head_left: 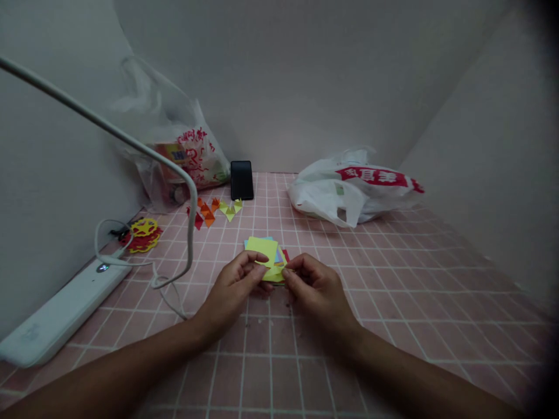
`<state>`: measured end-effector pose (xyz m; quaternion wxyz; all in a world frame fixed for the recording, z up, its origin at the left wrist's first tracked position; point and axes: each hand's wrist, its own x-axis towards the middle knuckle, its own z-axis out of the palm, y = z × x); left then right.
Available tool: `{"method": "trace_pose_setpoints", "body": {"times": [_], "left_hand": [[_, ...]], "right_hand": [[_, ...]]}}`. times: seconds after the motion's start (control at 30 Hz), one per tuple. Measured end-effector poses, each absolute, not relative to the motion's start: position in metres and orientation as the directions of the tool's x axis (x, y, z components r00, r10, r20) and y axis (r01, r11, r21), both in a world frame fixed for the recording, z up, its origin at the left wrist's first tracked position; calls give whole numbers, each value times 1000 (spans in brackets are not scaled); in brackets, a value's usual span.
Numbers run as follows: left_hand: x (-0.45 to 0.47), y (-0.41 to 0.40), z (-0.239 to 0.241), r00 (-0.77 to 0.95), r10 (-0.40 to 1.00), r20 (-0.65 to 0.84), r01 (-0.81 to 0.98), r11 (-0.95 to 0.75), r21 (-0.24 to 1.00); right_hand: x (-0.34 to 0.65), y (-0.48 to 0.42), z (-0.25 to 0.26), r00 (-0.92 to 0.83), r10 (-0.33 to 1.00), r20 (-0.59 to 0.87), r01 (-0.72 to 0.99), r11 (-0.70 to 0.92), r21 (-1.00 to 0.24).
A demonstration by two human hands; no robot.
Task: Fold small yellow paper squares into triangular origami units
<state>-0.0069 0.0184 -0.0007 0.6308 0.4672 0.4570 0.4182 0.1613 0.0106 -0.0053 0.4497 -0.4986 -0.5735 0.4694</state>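
Between my two hands is a small folded piece of yellow paper [274, 273], held just above the table. My left hand [239, 281] pinches its left side with thumb and fingers. The right end is gripped between the thumb and forefinger of my right hand [315, 285]. Right behind the fingers lies a loose pile of square coloured paper sheets [262, 249], yellow on top, with blue, purple and red edges showing. My fingers hide part of the folded paper and the near side of the pile.
Folded paper shapes in red, orange [208, 212] and yellow [230, 210] lie beyond, near a black phone [241, 180]. Plastic bags stand at back left [196, 151] and back right [323, 192]. Red and yellow cut-outs [144, 233], a white power strip [65, 308] and a cable [191, 233] occupy the left.
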Motion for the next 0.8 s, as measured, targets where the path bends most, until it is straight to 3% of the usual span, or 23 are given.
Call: {"method": "trace_pose_setpoints", "body": {"times": [0.3,0.53,0.8], "left_hand": [[-5,18,3,249,952,-180,21,181,983],[-7,15,-7,185,981,54,56,-66,996],[-10,18,-5,159,981,109,199,-140,970]], "right_hand": [[163,11,-5,-61,993,103,210,114,-971],[165,12,-5,-27,997,68,169,72,-983],[163,13,-2,-28,999,23,88,25,-996]]}}
